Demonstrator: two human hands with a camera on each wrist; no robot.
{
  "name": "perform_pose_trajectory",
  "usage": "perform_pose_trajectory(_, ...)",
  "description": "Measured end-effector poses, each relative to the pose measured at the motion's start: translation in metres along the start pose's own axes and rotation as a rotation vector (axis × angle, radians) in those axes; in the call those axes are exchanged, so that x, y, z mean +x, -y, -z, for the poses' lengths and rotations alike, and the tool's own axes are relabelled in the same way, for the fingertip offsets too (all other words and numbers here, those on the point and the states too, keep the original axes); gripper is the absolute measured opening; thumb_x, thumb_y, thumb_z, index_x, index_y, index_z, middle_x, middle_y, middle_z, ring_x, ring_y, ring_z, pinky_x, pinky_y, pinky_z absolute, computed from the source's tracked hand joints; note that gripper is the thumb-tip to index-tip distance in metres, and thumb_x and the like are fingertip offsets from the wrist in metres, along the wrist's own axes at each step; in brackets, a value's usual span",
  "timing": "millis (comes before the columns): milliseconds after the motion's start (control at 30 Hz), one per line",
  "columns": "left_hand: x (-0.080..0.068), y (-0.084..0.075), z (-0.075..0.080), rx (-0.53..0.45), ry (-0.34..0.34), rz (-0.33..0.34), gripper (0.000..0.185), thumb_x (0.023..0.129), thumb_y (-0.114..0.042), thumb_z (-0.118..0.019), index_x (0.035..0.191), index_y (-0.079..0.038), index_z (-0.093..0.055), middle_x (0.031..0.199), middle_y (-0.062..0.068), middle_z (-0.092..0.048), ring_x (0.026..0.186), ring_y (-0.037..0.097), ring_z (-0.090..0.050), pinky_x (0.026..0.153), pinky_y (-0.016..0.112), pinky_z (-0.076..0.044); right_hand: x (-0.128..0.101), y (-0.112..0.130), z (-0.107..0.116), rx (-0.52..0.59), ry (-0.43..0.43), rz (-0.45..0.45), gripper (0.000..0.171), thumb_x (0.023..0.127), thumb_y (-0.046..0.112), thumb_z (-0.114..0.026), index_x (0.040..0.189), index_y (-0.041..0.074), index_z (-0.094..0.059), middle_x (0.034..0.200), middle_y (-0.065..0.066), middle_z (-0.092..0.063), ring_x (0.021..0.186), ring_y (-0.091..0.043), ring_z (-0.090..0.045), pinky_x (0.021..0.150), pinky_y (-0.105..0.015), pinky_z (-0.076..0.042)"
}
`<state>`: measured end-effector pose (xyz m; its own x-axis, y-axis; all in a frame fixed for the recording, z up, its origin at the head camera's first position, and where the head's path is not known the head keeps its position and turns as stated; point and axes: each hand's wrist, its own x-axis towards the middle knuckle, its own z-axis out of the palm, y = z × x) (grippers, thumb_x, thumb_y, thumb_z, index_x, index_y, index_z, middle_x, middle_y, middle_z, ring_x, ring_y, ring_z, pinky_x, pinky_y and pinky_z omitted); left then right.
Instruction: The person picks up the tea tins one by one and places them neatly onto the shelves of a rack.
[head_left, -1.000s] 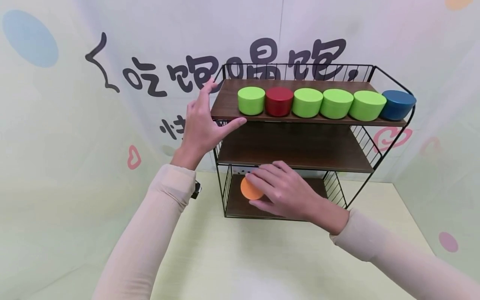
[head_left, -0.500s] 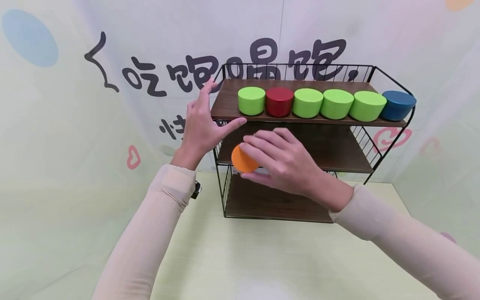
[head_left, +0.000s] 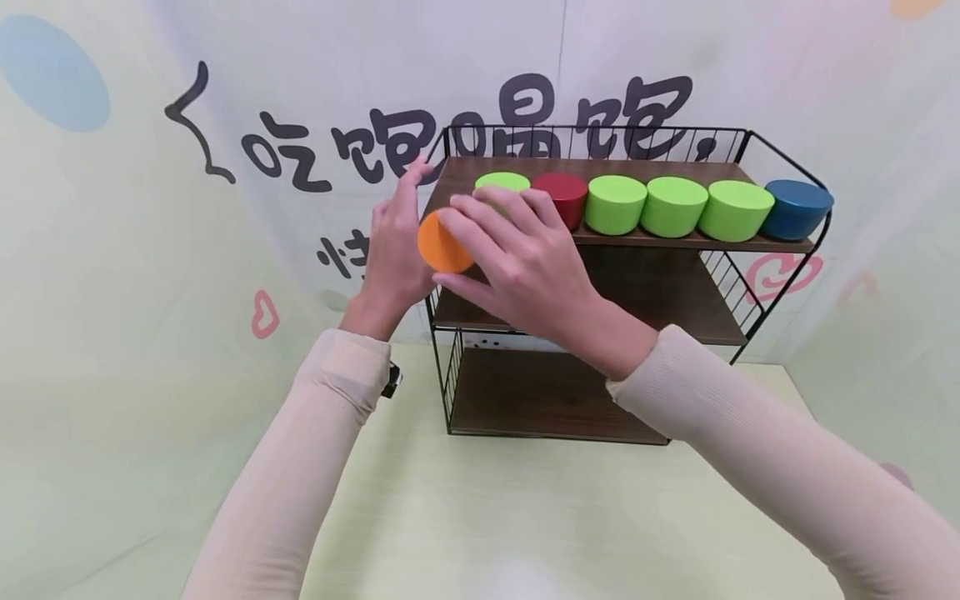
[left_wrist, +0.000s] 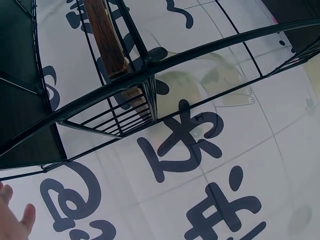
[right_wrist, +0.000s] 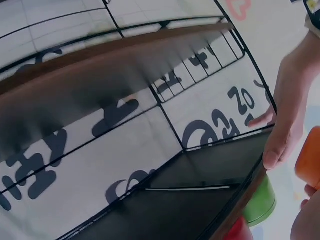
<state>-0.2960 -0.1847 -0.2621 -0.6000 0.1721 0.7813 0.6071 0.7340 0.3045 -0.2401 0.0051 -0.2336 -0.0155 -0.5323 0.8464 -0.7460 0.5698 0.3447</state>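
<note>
My right hand [head_left: 525, 262] pinches an orange round tin [head_left: 442, 243] between thumb and fingers, held in front of the rack's upper left corner. In the head view the tin overlaps my left hand [head_left: 397, 258], which stays at the left end of the top shelf [head_left: 570, 169]. Its fingers are spread, and the right wrist view shows its thumb [right_wrist: 272, 155] at the shelf's front edge. Beside my right hand stand a green tin [head_left: 501, 179] and a red tin [head_left: 567, 198], both partly hidden by it. In the right wrist view the orange tin [right_wrist: 309, 160] shows at the right edge.
Three green tins, one of them at the middle [head_left: 675, 208], and a blue tin [head_left: 797, 210] continue the row rightward. Below lie a middle shelf [head_left: 667, 296] and a bottom shelf [head_left: 555, 392] in the black wire frame. A printed wall cloth [head_left: 300, 75] hangs behind.
My right hand has lifted the orange tin from the bottom shelf, up past the middle shelf and leftward to the top shelf's left end. My left hand has stayed in place.
</note>
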Motion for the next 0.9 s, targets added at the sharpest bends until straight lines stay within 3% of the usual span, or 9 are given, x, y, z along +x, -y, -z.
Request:
perform_pose_trajectory(233,0.001,-0.001,-0.001,0.000,-0.021,-0.008,0.075,0.085,-0.022,-0.073,0.146,0.001,-0.037,0.151,0.011,-0.044,0.121,0.030,-0.057,0.106,0.047,-0.034,0.017,-0.001,-0.013,-0.074,0.040,-0.118,0.044,0.097,0.040,-0.062,0.120,0.003,-0.067,0.118,-0.014,-0.069,0.114,-0.031,-0.056,0.095,-0.046,-0.040)
perform_pose_trajectory(567,-0.001,-0.003,-0.001,-0.024,0.000,0.033,0.081,0.084,-0.027,-0.076,0.149,0.000,-0.036,0.152,0.012,-0.043,0.129,0.023,-0.052,0.110,0.044,-0.031,0.031,0.001,-0.019,-0.092,0.181,-0.306,0.048,0.097,0.046,-0.058,0.122,0.006,-0.065,0.119,-0.009,-0.069,0.119,-0.028,-0.051,0.099,-0.044,-0.035)
perform_pose_trajectory(900,0.001,-0.003,-0.002,-0.027,-0.002,0.044,0.082,0.082,-0.029,-0.076,0.148,0.000,-0.036,0.150,0.011,-0.047,0.124,0.024,-0.055,0.111,0.043,-0.030,0.033,-0.001,-0.022,-0.142,0.321,-0.385,0.049,0.100,0.049,-0.051,0.123,0.007,-0.064,0.121,-0.008,-0.067,0.126,-0.028,-0.047,0.103,-0.046,-0.032)
